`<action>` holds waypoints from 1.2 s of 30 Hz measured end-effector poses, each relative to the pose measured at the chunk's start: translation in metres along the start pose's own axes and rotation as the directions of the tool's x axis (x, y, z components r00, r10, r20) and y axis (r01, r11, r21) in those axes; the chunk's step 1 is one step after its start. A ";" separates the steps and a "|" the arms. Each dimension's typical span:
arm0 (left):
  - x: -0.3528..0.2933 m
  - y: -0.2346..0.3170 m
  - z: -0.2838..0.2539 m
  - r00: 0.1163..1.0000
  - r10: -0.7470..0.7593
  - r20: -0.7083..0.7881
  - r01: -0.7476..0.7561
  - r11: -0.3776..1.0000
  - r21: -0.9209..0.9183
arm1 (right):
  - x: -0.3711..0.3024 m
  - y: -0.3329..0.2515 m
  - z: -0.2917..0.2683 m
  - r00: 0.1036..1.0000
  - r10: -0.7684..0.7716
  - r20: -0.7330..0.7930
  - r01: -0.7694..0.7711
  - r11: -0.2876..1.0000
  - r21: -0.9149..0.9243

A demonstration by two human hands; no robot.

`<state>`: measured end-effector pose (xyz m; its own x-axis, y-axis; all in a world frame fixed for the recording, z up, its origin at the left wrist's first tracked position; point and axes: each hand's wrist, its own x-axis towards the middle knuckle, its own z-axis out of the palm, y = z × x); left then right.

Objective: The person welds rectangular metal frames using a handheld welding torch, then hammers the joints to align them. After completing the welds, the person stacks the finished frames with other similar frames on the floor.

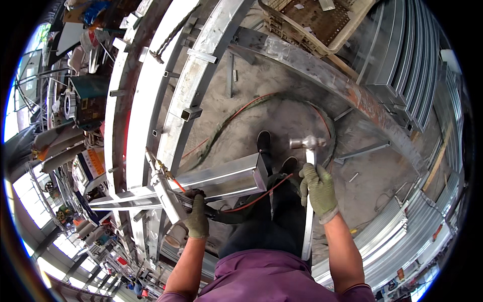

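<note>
My right hand, in a green work glove, is closed around the pale handle of a hammer. Its metal head points away from me above the fist, and the handle's end hangs down past my thigh. On the left, my gloved left hand grips a silver welding gun with a narrow nozzle pointing away to the upper left. A red line and a dark sleeved cable run from the gun across my legs. Just beyond that hand, a shiny rectangular metal profile lies across the steel rails.
A looped hose lies on the concrete floor by my feet. A rusty steel beam crosses ahead. Stacked metal profiles stand far right, more near right. A dirty plastic crate sits at the top. Cluttered equipment fills the left.
</note>
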<state>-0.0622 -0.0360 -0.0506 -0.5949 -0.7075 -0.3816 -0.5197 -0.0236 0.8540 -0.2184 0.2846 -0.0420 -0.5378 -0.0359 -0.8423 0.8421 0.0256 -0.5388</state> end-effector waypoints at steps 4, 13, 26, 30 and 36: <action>-0.002 0.008 -0.001 0.998 -0.037 0.050 0.034 0.998 0.049 | 0.012 0.042 0.020 0.991 -0.128 0.048 0.136 0.956 -0.258; 0.000 0.029 0.001 0.993 -0.063 0.099 0.053 0.993 0.104 | 0.032 0.030 0.021 1.000 -0.013 -0.005 0.011 0.970 -0.243; 0.002 0.033 0.002 0.989 -0.124 0.083 0.109 0.980 0.165 | 0.002 0.004 0.020 0.941 -0.258 0.218 0.334 0.811 -0.481; -0.003 0.014 -0.006 0.989 -0.140 0.049 0.134 0.985 0.106 | -0.008 -0.051 0.019 0.992 0.126 0.008 -0.121 0.968 -0.218; -0.003 0.016 -0.003 0.990 -0.136 0.027 0.134 0.989 0.065 | -0.014 0.016 0.039 0.931 -0.318 0.180 0.363 0.745 -0.560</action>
<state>-0.0671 -0.0358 -0.0343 -0.5347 -0.6785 -0.5036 -0.6336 -0.0724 0.7703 -0.1960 0.2462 -0.0381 -0.7611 -0.2218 -0.6096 0.4089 0.5655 -0.7163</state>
